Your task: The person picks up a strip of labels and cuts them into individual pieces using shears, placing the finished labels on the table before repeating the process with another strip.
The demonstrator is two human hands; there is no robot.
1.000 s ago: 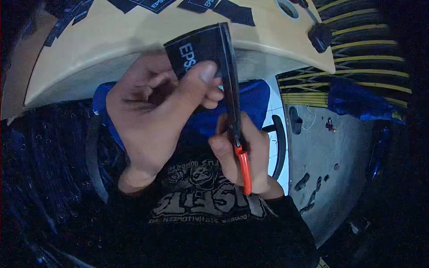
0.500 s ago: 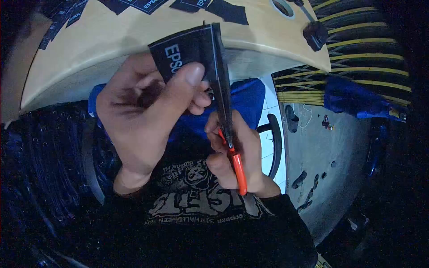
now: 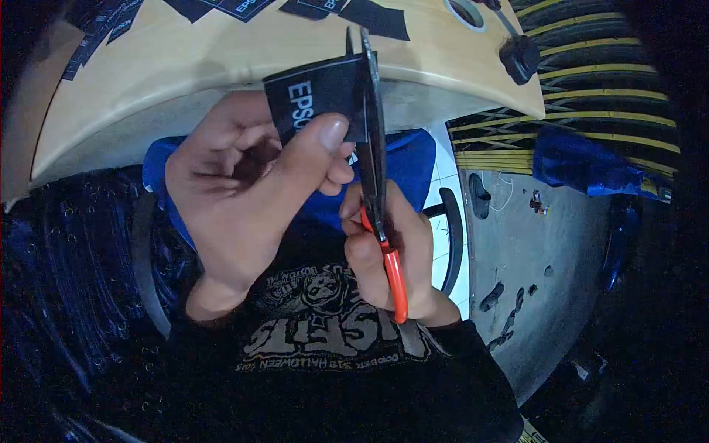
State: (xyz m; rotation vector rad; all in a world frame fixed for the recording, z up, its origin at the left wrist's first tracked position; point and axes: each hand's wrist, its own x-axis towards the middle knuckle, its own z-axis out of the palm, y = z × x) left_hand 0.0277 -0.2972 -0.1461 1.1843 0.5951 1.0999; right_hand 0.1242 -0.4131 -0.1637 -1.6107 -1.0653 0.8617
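My left hand [image 3: 244, 177] pinches a black label printed "EPSON" [image 3: 314, 92] between thumb and fingers, held up in front of the table edge. In my right hand [image 3: 395, 251] are scissors [image 3: 375, 140] with red handles and dark blades pointing up. The blades lie along the label's right edge, their tips slightly apart above its top corner. Part of the label is behind the thumb and the blades.
On the pale wooden table [image 3: 221, 55] lie several black labels [image 3: 377, 18] along the far side. A roll of tape [image 3: 467, 13] and a dark-headed tool [image 3: 519, 59] sit at the right. A blue chair seat [image 3: 410, 166] shows below the hands.
My left hand and the label have shifted slightly right and down. The scissor blades now show more clearly around the label's right edge, with their tips higher and apart.
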